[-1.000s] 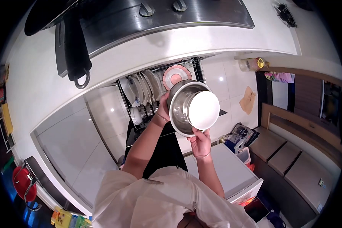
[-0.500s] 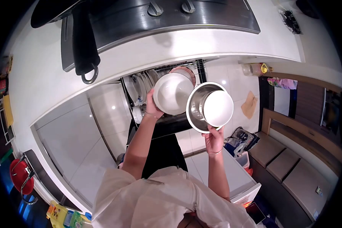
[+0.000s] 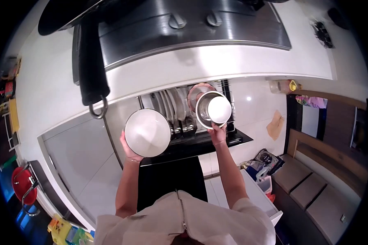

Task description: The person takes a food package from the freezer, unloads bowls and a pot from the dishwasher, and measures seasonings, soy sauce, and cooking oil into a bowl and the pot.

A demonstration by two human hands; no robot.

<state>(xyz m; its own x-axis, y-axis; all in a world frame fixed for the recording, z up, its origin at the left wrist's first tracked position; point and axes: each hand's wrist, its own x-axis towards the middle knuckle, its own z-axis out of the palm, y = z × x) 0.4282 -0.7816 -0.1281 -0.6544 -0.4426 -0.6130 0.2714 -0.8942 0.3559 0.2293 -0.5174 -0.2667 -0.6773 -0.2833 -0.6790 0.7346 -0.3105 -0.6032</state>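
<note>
My left hand [image 3: 129, 148] grips the lower left edge of a large white bowl [image 3: 148, 132] with a thin dark rim. Its inside faces up. In my right hand [image 3: 218, 134] is a steel bowl [image 3: 201, 111], held by its near edge, with a smaller white bowl [image 3: 219, 109] nested in it. The steel bowl is above the right part of a pull-out dish rack [image 3: 225, 92]. Upright white plates [image 3: 170, 102] stand in the rack, and a pink-rimmed dish [image 3: 200, 87] lies partly hidden behind the steel bowl.
A steel stove [image 3: 192, 34] spans the counter above the drawer, and a black pan handle [image 3: 93, 61] juts over the counter edge. On the left is a closed grey cabinet front [image 3: 79, 159]. At right, a jar [image 3: 282, 86] and bags [image 3: 265, 161] sit near the white floor.
My left hand has moved left and down with the white bowl, away from the rack. My right hand has brought the steel bowl left, over the rack. The drawer's black front shows more.
</note>
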